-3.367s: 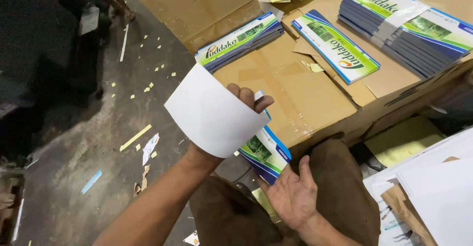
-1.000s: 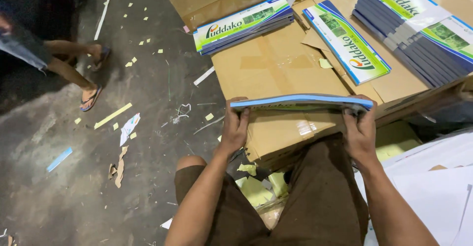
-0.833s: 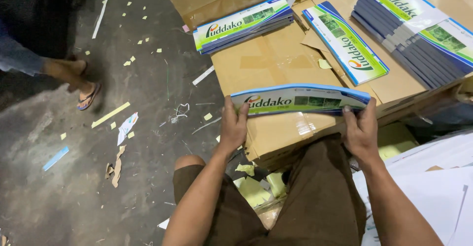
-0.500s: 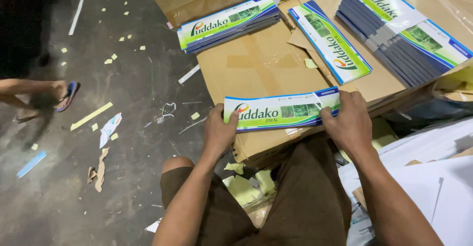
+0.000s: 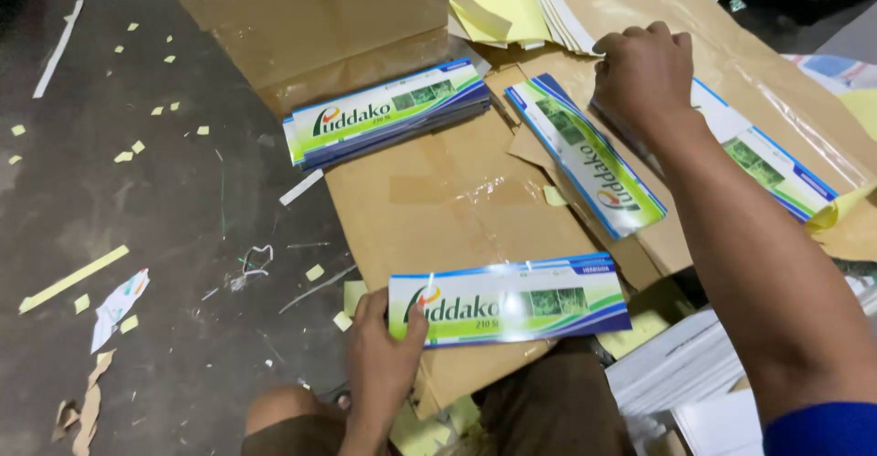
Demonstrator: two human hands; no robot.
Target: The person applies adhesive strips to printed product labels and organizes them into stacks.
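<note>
Since half a second ago, the right hand (image 5: 644, 72) has let go of the near stack of printed labels (image 5: 509, 300) and reached across to the far stack of labels (image 5: 763, 159) at the back right of the flattened cardboard (image 5: 438, 209). That near stack lies flat at the cardboard's front edge, its long axis running left to right and tipped slightly up at the right end. Only the left hand (image 5: 384, 351) grips its left end, thumb on top and fingers beneath, while the right hand's fingers are curled loosely, knuckles up, resting on the far stack.
</note>
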